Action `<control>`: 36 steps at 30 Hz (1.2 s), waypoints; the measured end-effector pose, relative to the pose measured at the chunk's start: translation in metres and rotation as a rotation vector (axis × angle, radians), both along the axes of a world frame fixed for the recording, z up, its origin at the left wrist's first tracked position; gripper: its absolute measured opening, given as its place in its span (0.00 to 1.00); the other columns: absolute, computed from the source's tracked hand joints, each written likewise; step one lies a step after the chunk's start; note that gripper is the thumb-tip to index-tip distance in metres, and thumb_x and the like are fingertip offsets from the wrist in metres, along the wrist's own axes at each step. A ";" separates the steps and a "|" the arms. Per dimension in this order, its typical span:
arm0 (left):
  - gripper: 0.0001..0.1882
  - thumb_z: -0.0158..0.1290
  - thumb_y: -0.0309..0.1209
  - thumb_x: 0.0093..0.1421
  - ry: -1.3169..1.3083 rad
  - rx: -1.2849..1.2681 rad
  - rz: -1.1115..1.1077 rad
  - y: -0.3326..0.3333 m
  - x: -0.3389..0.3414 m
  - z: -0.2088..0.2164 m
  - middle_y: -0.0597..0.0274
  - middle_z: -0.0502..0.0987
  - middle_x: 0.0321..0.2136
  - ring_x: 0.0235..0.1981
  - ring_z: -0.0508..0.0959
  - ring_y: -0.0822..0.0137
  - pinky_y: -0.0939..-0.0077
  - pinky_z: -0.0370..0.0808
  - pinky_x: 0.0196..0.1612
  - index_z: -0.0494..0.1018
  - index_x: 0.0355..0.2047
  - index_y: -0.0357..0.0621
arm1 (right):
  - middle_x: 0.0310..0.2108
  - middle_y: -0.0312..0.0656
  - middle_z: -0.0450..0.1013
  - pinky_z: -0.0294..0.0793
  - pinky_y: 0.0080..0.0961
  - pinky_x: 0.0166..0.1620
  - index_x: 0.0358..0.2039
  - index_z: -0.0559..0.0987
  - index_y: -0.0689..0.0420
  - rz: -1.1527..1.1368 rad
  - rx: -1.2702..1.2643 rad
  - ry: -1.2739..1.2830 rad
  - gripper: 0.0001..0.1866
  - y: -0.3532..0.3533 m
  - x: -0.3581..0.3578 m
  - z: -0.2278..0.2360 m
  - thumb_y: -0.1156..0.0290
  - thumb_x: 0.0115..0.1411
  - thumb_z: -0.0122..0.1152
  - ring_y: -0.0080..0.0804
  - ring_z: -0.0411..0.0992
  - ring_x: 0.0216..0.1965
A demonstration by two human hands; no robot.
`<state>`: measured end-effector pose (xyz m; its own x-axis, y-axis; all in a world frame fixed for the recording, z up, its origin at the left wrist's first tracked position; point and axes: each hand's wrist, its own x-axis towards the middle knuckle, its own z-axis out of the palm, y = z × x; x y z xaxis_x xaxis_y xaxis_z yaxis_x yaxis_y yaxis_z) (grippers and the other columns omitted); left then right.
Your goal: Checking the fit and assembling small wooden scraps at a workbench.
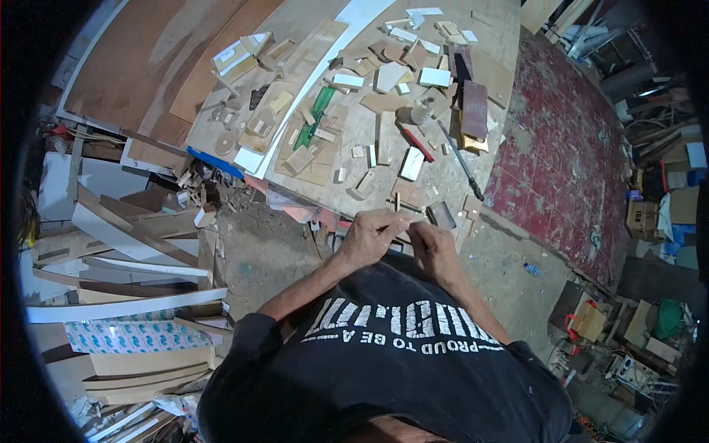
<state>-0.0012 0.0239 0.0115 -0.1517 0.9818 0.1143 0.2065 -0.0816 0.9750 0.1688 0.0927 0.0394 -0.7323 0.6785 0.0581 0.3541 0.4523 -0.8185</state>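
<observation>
Close in front of my body, my left hand [371, 238] and my right hand [433, 247] meet at the near edge of the wooden table. Both have their fingers curled in, the left in a pinch. What lies between their fingertips is too small and too covered to make out. A thin tan stick [397, 201] stands up just past my left fingers; whether it is held I cannot tell. Just beyond my right hand lies a dark rectangular block [443, 215]. Farther off are a white-faced block [412, 164], a red-edged tool [419, 145] and a long dark rod [461, 162].
Wood offcuts [389, 77] litter the worktable [347, 173], near a clear bottle [422, 111] and a green strip [314, 117]. Curved boards [125, 303] are stacked at left. A red panel [557, 162] lies at right, with boxes [642, 219] and clutter beyond.
</observation>
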 end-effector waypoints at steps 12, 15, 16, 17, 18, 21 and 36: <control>0.13 0.52 0.32 0.65 -0.258 -0.130 -0.046 -0.013 0.003 -0.011 0.64 0.80 0.31 0.27 0.74 0.79 0.84 0.72 0.31 0.78 0.43 0.34 | 0.19 0.56 0.66 0.65 0.31 0.24 0.29 0.74 0.65 -0.100 -0.165 -0.024 0.04 -0.002 -0.004 0.013 0.77 0.58 0.58 0.41 0.66 0.17; 0.14 0.50 0.32 0.66 -0.363 -0.167 -0.064 -0.009 0.000 0.004 0.66 0.79 0.30 0.26 0.72 0.82 0.87 0.70 0.28 0.78 0.44 0.35 | 0.19 0.55 0.67 0.65 0.30 0.24 0.29 0.74 0.65 -0.075 -0.348 0.154 0.05 0.002 -0.001 -0.001 0.77 0.58 0.59 0.39 0.66 0.17; 0.14 0.50 0.33 0.66 -0.420 -0.174 -0.036 -0.005 -0.001 0.003 0.66 0.79 0.30 0.26 0.72 0.82 0.86 0.70 0.28 0.78 0.44 0.35 | 0.20 0.54 0.68 0.65 0.29 0.24 0.29 0.74 0.64 -0.113 -0.182 0.175 0.05 -0.004 -0.007 -0.009 0.76 0.59 0.58 0.39 0.66 0.17; 0.14 0.50 0.33 0.66 -0.478 -0.182 -0.009 -0.001 -0.002 0.003 0.66 0.79 0.30 0.25 0.72 0.81 0.86 0.70 0.28 0.78 0.44 0.35 | 0.20 0.53 0.69 0.66 0.28 0.24 0.30 0.74 0.64 -0.151 -0.015 0.194 0.05 -0.007 -0.009 -0.015 0.76 0.59 0.57 0.39 0.65 0.17; 0.14 0.52 0.33 0.66 -0.458 -0.189 0.006 -0.005 -0.001 0.001 0.65 0.79 0.30 0.25 0.72 0.80 0.85 0.71 0.28 0.78 0.44 0.35 | 0.21 0.52 0.70 0.67 0.29 0.25 0.31 0.74 0.64 -0.105 0.020 0.081 0.05 -0.008 -0.008 -0.012 0.76 0.60 0.56 0.40 0.66 0.18; 0.14 0.52 0.33 0.65 -0.223 -0.106 -0.038 -0.012 0.002 0.000 0.63 0.80 0.31 0.25 0.73 0.79 0.84 0.71 0.28 0.78 0.44 0.34 | 0.21 0.52 0.70 0.68 0.30 0.25 0.30 0.75 0.64 0.026 0.039 0.073 0.04 0.001 0.001 0.011 0.76 0.60 0.56 0.41 0.69 0.19; 0.13 0.53 0.35 0.65 -0.450 -0.284 0.031 0.000 0.003 -0.014 0.69 0.78 0.28 0.25 0.72 0.83 0.88 0.69 0.25 0.79 0.43 0.39 | 0.21 0.51 0.71 0.67 0.28 0.26 0.30 0.76 0.64 -0.117 0.043 0.098 0.08 -0.009 -0.003 -0.028 0.72 0.63 0.57 0.35 0.70 0.20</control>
